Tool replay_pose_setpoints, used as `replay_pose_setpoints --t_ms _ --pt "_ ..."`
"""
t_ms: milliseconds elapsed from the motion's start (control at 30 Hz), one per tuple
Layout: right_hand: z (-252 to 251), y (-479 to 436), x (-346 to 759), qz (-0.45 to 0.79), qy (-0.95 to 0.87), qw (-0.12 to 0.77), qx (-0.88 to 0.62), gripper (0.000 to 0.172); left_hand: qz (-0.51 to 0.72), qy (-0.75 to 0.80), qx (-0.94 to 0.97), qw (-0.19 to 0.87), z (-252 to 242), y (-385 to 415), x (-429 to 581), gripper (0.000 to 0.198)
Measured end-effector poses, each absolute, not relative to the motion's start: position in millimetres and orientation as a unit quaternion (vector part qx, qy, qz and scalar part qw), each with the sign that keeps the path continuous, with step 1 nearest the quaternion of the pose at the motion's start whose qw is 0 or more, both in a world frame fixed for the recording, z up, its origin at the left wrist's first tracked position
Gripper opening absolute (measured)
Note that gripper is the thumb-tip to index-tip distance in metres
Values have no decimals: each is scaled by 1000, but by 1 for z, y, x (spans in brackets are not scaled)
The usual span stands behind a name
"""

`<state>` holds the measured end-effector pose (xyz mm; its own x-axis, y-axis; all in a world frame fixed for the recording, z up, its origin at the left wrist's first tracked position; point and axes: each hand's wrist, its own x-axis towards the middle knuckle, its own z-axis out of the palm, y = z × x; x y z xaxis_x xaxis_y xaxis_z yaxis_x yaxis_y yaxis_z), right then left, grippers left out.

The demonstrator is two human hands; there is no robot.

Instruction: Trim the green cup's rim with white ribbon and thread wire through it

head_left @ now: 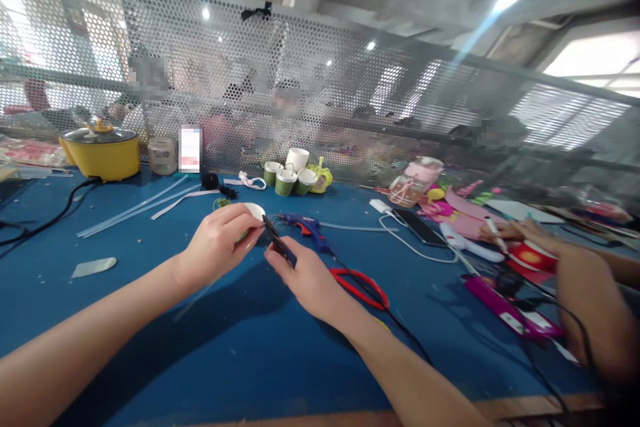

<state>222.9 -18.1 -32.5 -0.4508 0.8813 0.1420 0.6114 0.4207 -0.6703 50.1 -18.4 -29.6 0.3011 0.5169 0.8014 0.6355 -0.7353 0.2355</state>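
Dark tool (276,239) in right hand (309,277), near left hand (216,241)

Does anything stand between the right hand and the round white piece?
Only the black tool in the right hand, its tip at the edge of the round white piece; nothing else visible.

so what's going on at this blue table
A person sits or stands at the blue table, the left grip holding a small white-rimmed piece and the right grip a slim dark tool. The tool's tip is at the piece's edge; whether it touches is unclear. A blue glue gun lies just beyond the right grip, and green cups stand near the perforated screen. At the right, another person's hands are beside a red item.
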Motion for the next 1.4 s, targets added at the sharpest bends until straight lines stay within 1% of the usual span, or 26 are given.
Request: replay_pose_setpoints --t_ms 67,200,267,433,567,633,667,733,767,800,833,900,933,967,1000,1033,1100,1167,1200,1233,1300,1367,1400 --pt "-33 -18 223 259 -810 251 -461 25 -497 -384 -778 -25 -28 -20 53 13" --pt "-35 -18 222 222 -813 264 -469 19 -531 -448 -652 -302 -25 -22 59 13" --pt "-35 -18 220 195 -812 272 -478 16 -534 -442 -593 -410 -24 -23 60 14" --pt "-42 -15 221 129 -819 296 -474 12 -546 -393 -494 -551 -24 -25 62 15" --pt "-52 -9 224 59 -828 319 -457 14 -510 -353 -360 -696 -21 -29 64 14" --pt "-53 -6 226 36 -834 335 -437 16 -486 -338 -314 -742 -20 -31 64 14" --pt "-53 -6 227 37 -835 343 -429 16 -479 -336 -314 -748 -19 -32 64 14" --pt "-49 -6 229 75 -831 349 -426 14 -477 -356 -379 -709 -18 -35 60 15" --pt "-45 -7 229 110 -826 344 -433 13 -482 -379 -447 -652 -17 -36 58 17" --pt "-42 -8 230 150 -820 333 -441 13 -489 -404 -529 -564 -16 -37 55 18" --pt "-39 -9 231 192 -814 318 -448 15 -497 -424 -612 -446 -15 -38 52 19" --pt "-33 -13 231 263 -802 291 -450 20 -504 -422 -736 -164 -13 -37 47 15" --pt "-31 -16 231 290 -798 281 -447 22 -498 -402 -768 -35 -12 -36 44 12" --pt "-30 -18 231 311 -795 274 -444 24 -485 -377 -786 67 -12 -34 43 11" --pt "-29 -20 230 324 -794 266 -439 24 -470 -352 -798 137 -13 -32 42 11" --pt "-28 -22 229 331 -796 258 -437 25 -455 -335 -805 179 -14 -31 42 10" --pt "-28 -24 226 327 -802 242 -437 25 -442 -320 -815 192 -17 -29 43 10" --pt "-30 -24 224 303 -809 234 -446 24 -462 -339 -808 137 -21 -28 46 11" --pt "-33 -23 223 282 -811 239 -454 22 -481 -366 -793 80 -22 -28 48 11" --pt "-36 -21 223 254 -812 247 -463 19 -500 -399 -768 -5 -23 -28 50 12" --pt "-43 -16 223 181 -815 273 -478 15 -522 -451 -681 -243 -24 -29 53 16" --pt "-50 -11 224 109 -820 293 -478 16 -505 -445 -555 -489 -24 -29 56 22" --pt "-52 -9 225 87 -823 300 -475 17 -491 -424 -496 -578 -24 -28 56 24"
